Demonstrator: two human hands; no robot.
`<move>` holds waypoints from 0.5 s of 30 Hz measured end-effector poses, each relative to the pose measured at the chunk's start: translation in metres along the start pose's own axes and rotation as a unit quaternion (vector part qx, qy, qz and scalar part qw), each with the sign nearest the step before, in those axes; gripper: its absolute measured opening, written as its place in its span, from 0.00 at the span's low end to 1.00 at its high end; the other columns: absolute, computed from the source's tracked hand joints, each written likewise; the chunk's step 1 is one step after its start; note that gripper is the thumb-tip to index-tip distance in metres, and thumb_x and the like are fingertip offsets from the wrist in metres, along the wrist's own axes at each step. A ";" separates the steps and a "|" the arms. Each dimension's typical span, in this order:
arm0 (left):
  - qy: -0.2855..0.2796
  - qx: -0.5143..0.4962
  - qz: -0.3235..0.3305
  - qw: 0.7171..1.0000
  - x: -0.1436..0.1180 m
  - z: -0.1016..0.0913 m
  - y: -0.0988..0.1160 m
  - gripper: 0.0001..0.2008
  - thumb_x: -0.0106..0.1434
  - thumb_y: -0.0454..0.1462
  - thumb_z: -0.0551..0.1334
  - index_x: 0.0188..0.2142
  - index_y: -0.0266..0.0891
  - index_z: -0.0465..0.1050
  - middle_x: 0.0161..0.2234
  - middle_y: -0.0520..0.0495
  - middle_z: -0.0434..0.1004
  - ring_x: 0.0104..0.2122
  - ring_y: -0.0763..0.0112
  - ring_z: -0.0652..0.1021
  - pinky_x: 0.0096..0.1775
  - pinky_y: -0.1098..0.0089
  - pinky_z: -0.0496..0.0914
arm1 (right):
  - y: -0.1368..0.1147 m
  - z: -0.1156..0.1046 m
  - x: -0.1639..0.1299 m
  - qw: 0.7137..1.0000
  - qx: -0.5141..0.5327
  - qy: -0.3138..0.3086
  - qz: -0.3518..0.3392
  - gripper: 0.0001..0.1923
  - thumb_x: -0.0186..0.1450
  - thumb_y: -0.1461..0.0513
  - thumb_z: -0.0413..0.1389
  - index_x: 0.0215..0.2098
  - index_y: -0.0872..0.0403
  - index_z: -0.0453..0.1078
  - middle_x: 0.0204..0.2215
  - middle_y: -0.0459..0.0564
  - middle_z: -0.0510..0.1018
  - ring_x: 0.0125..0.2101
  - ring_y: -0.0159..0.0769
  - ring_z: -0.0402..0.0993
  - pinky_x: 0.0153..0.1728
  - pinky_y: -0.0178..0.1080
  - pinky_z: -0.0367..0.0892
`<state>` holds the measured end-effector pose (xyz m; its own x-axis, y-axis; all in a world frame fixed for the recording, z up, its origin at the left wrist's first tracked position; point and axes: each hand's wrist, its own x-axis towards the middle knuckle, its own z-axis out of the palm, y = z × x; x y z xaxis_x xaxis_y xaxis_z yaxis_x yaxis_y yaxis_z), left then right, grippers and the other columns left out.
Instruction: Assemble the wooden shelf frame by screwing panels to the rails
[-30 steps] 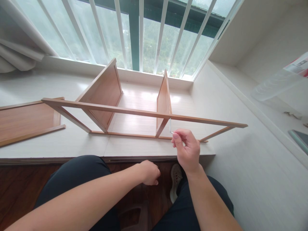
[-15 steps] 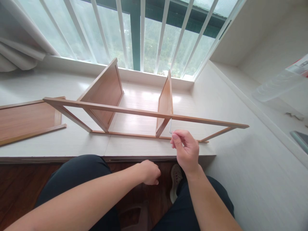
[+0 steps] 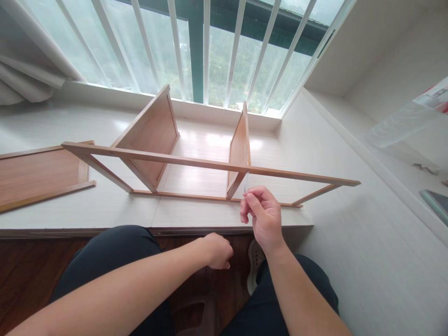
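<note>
On the window ledge [image 3: 105, 205] before us stands our wooden shelf frame [image 3: 196, 163], its long front rail running left to right, two upright panels behind it reaching back toward the barred window [image 3: 196, 42]. A loose panel [image 3: 38, 172] lies flat on the ledge, left of the frame. Our right hand [image 3: 262, 217] sits just below the rail, beside the right-hand upright, pinching a hex key [image 3: 245, 183] that points up at the rail. Our left hand [image 3: 219, 249] rests lower, in front of the ledge's edge, above our knees. A plastic bag [image 3: 409, 119] lies far right.
</note>
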<state>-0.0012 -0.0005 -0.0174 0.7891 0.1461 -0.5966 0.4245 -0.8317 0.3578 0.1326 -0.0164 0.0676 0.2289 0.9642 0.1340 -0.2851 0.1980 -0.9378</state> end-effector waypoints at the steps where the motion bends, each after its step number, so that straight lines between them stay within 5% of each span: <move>1: 0.001 0.000 0.001 1.000 0.000 0.000 0.000 0.15 0.69 0.47 0.63 0.45 0.42 0.83 0.45 0.37 0.84 0.45 0.47 0.83 0.41 0.57 0.77 | 0.000 0.001 0.000 1.000 0.019 -0.002 0.015 0.09 0.69 0.57 0.62 0.37 0.53 0.71 0.20 0.42 0.75 0.17 0.27 0.66 0.17 0.30 0.60; 8: -0.002 -0.002 0.004 1.000 0.002 0.002 0.001 0.15 0.69 0.46 0.63 0.46 0.41 0.83 0.45 0.36 0.84 0.44 0.44 0.83 0.39 0.54 0.77 | -0.003 0.006 0.002 0.961 0.214 -0.065 0.165 0.09 0.66 0.57 0.65 0.36 0.51 0.71 0.19 0.39 0.71 0.15 0.25 0.61 0.15 0.28 0.54; 15: 0.002 -0.019 0.003 1.000 0.002 0.002 -0.001 0.14 0.68 0.46 0.63 0.45 0.42 0.83 0.45 0.37 0.84 0.43 0.46 0.83 0.39 0.55 0.77 | 0.000 0.011 0.003 0.917 0.319 -0.107 0.213 0.03 0.68 0.62 0.61 0.37 0.51 0.72 0.19 0.38 0.67 0.16 0.24 0.55 0.16 0.28 0.50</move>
<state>-0.0004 -0.0006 -0.0204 0.7934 0.1433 -0.5915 0.4363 -0.8115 0.3886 0.1232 -0.0121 0.0716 -0.1974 0.9773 -0.0774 -0.8087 -0.2070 -0.5506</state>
